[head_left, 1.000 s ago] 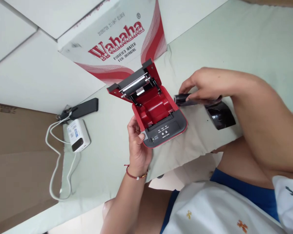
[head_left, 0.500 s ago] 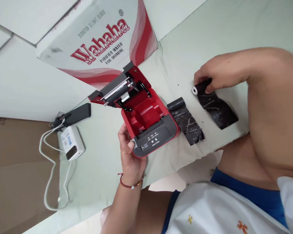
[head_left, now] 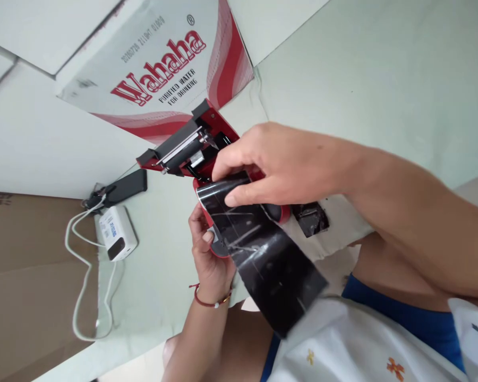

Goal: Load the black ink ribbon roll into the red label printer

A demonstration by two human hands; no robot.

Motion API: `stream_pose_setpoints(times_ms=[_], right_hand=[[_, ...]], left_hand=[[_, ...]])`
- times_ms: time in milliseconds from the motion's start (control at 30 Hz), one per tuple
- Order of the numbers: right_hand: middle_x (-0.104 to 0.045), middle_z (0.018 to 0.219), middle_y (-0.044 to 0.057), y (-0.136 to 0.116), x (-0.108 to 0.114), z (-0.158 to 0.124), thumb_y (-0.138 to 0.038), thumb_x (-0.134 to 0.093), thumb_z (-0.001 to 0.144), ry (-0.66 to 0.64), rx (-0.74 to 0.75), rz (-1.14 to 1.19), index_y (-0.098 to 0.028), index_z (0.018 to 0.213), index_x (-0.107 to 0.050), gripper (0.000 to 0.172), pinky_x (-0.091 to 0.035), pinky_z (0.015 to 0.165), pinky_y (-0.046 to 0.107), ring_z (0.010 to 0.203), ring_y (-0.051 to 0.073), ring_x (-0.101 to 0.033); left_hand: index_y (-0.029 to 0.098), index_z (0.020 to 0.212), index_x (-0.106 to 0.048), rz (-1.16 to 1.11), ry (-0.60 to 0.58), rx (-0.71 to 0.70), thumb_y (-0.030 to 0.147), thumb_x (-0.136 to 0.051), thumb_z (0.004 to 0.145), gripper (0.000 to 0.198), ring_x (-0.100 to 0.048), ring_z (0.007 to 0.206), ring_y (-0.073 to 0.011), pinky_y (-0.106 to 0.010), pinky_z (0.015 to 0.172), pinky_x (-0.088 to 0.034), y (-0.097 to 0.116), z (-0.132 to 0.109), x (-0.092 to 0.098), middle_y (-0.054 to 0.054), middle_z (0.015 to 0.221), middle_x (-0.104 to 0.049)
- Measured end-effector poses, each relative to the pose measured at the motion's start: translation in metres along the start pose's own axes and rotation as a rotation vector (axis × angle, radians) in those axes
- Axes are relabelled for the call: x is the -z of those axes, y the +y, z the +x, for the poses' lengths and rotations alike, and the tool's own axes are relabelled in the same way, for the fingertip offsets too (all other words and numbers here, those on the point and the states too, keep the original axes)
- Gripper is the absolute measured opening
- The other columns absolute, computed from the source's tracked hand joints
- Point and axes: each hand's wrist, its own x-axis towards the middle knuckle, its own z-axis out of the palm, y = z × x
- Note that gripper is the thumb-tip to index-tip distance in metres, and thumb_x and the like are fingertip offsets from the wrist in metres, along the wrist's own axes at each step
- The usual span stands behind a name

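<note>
A small red and black portable printer (head_left: 219, 246) sits with its lid (head_left: 183, 143) raised, showing a dark roller. My left hand (head_left: 211, 260) is closed around the printer's near left corner, thumb on top. Over the open bay, my right hand (head_left: 263, 164) pinches a roll of glossy black film (head_left: 223, 193) between thumb and fingers. Its loose, creased end hangs across the printer's front toward my lap. The roll and hand hide most of the bay; whether the roll touches its floor, I cannot tell. A second black strip (head_left: 313, 218) lies partly hidden beyond the printer.
Behind the printer stands a large Wahaha water carton (head_left: 163, 69). To the left lie a white power bank (head_left: 117, 233), a white cable (head_left: 77, 307) and a black device (head_left: 127, 187). A pale green cloth (head_left: 151, 302) covers the table.
My right hand has carried the black film roll leftward from the cloth to above the printer's open bay. My left hand keeps its hold on the printer.
</note>
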Motion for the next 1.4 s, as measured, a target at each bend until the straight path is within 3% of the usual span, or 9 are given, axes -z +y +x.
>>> stream_pose_setpoints(times_ms=[200,367,533,700,933,1033,1133,1267,1400], right_hand=[[-0.078,0.130,0.009,0.006,-0.024,0.018,-0.015,-0.064,0.101,0.032,-0.125,-0.218,-0.019,0.131,-0.079,0.033,-0.048,0.108,0.037,0.130,0.026,-0.062],[-0.077,0.126,0.011,0.009,-0.027,0.019,-0.017,-0.068,0.101,0.047,-0.159,-0.223,-0.018,0.124,-0.082,0.026,-0.046,0.118,0.042,0.146,0.030,-0.054],[-0.077,0.137,0.012,0.013,-0.031,0.022,-0.017,-0.068,0.103,0.011,-0.117,-0.156,-0.014,0.131,-0.080,0.030,-0.044,0.119,0.039,0.139,0.025,-0.063],[-0.076,0.140,0.011,0.015,-0.036,0.027,-0.018,-0.068,0.104,0.034,-0.105,-0.106,-0.014,0.135,-0.078,0.033,-0.043,0.116,0.036,0.131,0.021,-0.068],[-0.082,0.118,0.006,0.004,-0.018,0.017,-0.025,-0.051,0.110,0.081,-0.043,-0.183,-0.018,0.109,-0.081,0.031,-0.050,0.094,0.032,0.103,0.018,-0.073],[-0.079,0.100,0.003,0.004,-0.006,0.007,-0.031,-0.049,0.112,0.455,0.068,-0.130,-0.018,0.100,-0.077,0.034,-0.052,0.089,0.030,0.090,0.016,-0.070],[-0.077,0.122,0.004,0.010,-0.003,0.004,-0.033,-0.050,0.113,0.698,0.095,-0.102,-0.015,0.125,-0.072,0.031,-0.053,0.099,0.027,0.110,0.015,-0.070],[-0.059,0.165,0.009,0.023,-0.011,0.010,-0.040,-0.055,0.112,0.521,0.060,0.058,-0.008,0.165,-0.043,0.063,-0.042,0.123,0.026,0.155,0.014,-0.053],[-0.075,0.133,0.004,0.028,-0.012,0.012,-0.045,-0.056,0.111,0.463,0.095,0.172,-0.020,0.137,-0.070,0.039,-0.048,0.112,0.029,0.126,0.017,-0.067]], left_hand=[[0.036,0.131,-0.074,-0.266,0.175,0.067,0.053,-0.083,0.085,0.050,-0.070,0.115,-0.0194,-0.027,0.093,-0.059,0.005,0.001,-0.005,0.000,0.137,-0.073],[0.033,0.133,-0.073,-0.249,0.197,0.046,0.055,-0.076,0.091,0.048,-0.070,0.117,-0.0208,-0.031,0.100,-0.059,0.007,-0.002,-0.013,-0.002,0.135,-0.073],[0.037,0.149,-0.066,0.132,0.331,-0.473,0.060,-0.063,0.097,0.057,-0.044,0.163,-0.0307,-0.049,0.133,-0.041,0.001,-0.011,-0.019,-0.002,0.163,-0.059],[0.047,0.160,-0.053,0.504,0.247,-0.920,0.065,-0.064,0.089,0.074,-0.040,0.166,-0.0374,-0.065,0.141,-0.026,-0.006,-0.015,-0.005,0.001,0.167,-0.054],[0.034,0.143,-0.072,0.777,0.027,-0.881,0.020,-0.084,0.077,0.068,-0.055,0.155,-0.0375,-0.065,0.139,-0.030,0.005,-0.026,0.005,-0.006,0.140,-0.077],[0.033,0.145,-0.071,0.811,0.044,-0.940,0.019,-0.088,0.076,0.072,-0.058,0.151,-0.0341,-0.060,0.138,-0.033,0.005,-0.028,0.002,-0.006,0.140,-0.078],[0.031,0.140,-0.073,0.833,0.029,-0.981,0.022,-0.091,0.075,0.068,-0.059,0.150,-0.0318,-0.055,0.138,-0.036,0.003,-0.028,0.000,-0.006,0.140,-0.077],[0.034,0.125,-0.077,0.822,0.012,-1.001,0.033,-0.090,0.075,0.052,-0.065,0.141,-0.0319,-0.056,0.137,-0.036,0.002,-0.028,0.001,-0.004,0.137,-0.079],[0.035,0.119,-0.078,0.789,0.045,-0.951,0.043,-0.088,0.076,0.044,-0.069,0.133,-0.0325,-0.058,0.138,-0.034,-0.001,-0.030,0.003,-0.002,0.132,-0.082]])
